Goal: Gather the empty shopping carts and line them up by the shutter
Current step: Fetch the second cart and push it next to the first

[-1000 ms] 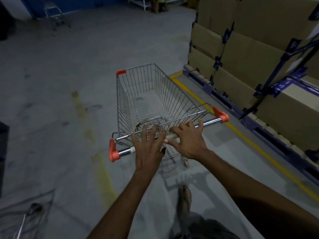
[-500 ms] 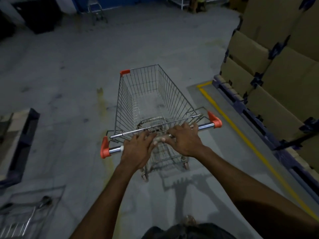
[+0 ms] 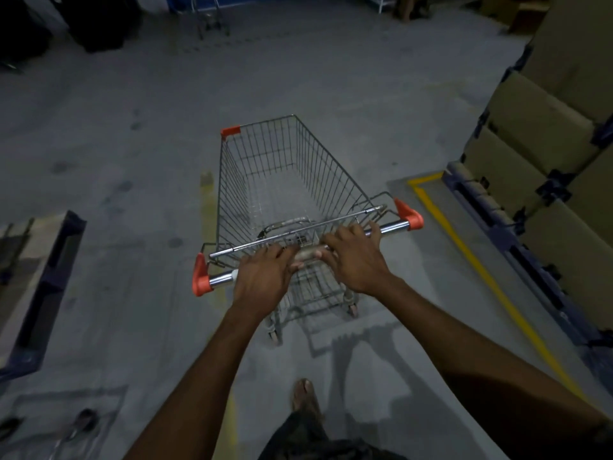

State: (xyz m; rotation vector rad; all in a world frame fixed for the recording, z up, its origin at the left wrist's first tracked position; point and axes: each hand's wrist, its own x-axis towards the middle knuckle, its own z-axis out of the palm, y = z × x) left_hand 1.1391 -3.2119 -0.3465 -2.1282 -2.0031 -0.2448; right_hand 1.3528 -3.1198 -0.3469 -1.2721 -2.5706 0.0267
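Since before, the floor [image 3: 132, 144] has slid by and the boxes [image 3: 537, 127] on the right sit farther off. The empty cart [image 3: 265, 167] stands mid-floor, with a yellow line [image 3: 464, 247] on its right. The left hand [image 3: 263, 277] and right hand [image 3: 356, 260] curl over its bar [image 3: 388, 230], close together.

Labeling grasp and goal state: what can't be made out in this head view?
Shutter: not in the head view.
Grip of left hand and right hand on the handle: their backs hide whether the fingers wrap under.
Near cart, lower left: cut by the frame edge, dark, blurred.
Far cart, top: cropped by the edge, too small to tell if empty.
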